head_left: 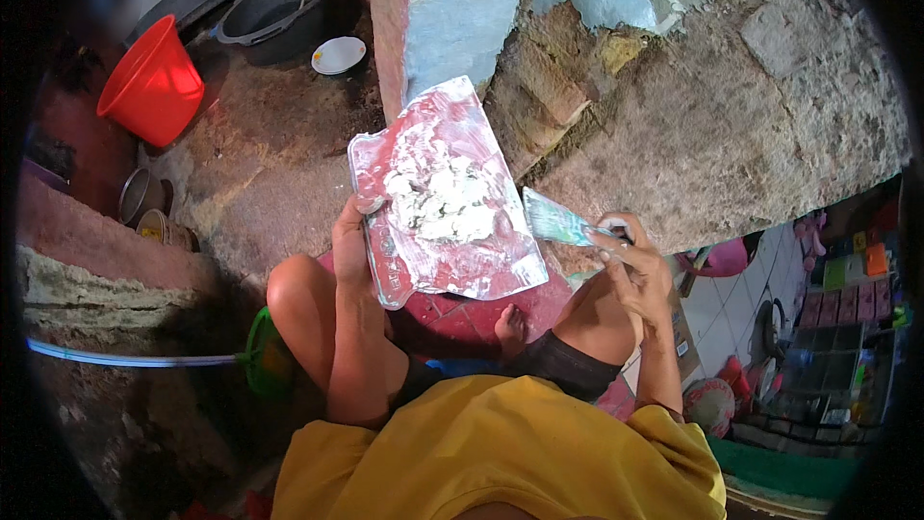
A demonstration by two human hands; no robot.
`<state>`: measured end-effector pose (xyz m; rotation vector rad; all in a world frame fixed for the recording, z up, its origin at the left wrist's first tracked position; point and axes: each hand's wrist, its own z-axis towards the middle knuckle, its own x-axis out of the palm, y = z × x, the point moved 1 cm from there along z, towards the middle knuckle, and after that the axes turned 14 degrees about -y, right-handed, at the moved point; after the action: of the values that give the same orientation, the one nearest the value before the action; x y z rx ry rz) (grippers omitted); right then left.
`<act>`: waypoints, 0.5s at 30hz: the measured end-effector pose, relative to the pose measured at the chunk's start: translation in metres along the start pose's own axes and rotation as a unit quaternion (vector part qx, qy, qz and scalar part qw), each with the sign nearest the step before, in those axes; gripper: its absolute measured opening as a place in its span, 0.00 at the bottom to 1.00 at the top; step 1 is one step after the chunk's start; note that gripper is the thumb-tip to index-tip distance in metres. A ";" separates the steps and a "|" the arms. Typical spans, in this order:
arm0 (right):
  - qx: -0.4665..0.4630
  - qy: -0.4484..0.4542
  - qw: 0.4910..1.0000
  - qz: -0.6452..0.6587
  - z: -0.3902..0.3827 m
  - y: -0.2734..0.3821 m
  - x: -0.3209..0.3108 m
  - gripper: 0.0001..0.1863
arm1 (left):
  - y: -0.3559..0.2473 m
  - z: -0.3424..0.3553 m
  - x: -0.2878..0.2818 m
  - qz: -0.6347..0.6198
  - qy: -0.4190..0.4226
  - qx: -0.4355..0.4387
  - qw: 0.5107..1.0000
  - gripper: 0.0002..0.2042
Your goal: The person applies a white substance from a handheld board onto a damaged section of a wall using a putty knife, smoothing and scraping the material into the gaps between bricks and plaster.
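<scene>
My left hand (353, 243) is closed on the left edge of a reddish flat board (393, 265), thumb on top. A heap of white paste (448, 200) lies on the board's middle, with smears spread around it. In my right hand (635, 265) is a putty knife (556, 219), its whitish, paste-stained blade pointing left. The blade's tip is close to the board's right edge; whether they touch I cannot tell. Beyond the board stands a wall with light blue paint (462, 10) and a broken patch of bare brick (553, 101).
Rough bare wall (674, 125) spreads to the right. At the far left stand a red bucket (159, 82), a black basin (289, 19) and a white plate (338, 55). A green net-like thing (265, 351) is by my left knee. Shelves with goods (847, 327) fill the right.
</scene>
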<state>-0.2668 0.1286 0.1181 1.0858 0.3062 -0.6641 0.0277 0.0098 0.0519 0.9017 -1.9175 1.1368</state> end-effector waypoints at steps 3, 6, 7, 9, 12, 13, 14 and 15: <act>0.040 -0.001 0.999 -0.021 -0.005 -0.005 -0.018 0.14 | -0.008 0.007 -0.010 0.030 -0.038 0.008 0.999 0.16; 0.029 -0.070 0.996 -0.055 0.001 -0.008 -0.033 0.17 | -0.013 0.007 -0.019 0.041 -0.063 0.025 0.997 0.15; -0.002 -0.109 0.989 -0.102 0.008 -0.005 -0.040 0.18 | -0.011 0.007 -0.012 0.023 -0.058 0.021 0.998 0.15; -0.057 -0.176 0.968 -0.173 0.024 0.000 -0.037 0.20 | -0.008 0.005 -0.007 0.056 -0.047 0.044 0.996 0.15; -0.106 -0.245 0.931 -0.248 0.053 0.005 -0.027 0.23 | -0.004 0.010 -0.007 0.079 -0.054 0.038 0.995 0.16; -0.116 -0.266 0.919 -0.268 0.062 0.007 -0.027 0.24 | -0.002 0.014 -0.010 0.083 -0.061 0.031 0.994 0.16; -0.124 -0.272 0.907 -0.296 0.072 0.010 -0.029 0.24 | -0.001 0.022 -0.020 0.109 -0.070 0.047 0.990 0.17; -0.130 -0.277 0.895 -0.325 0.083 0.016 -0.032 0.24 | 0.000 0.023 -0.022 0.112 -0.075 0.050 0.990 0.17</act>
<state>-0.2888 0.0708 0.1840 0.4803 0.2485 -1.4512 0.0338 -0.0065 0.0256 0.8620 -2.1420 1.3394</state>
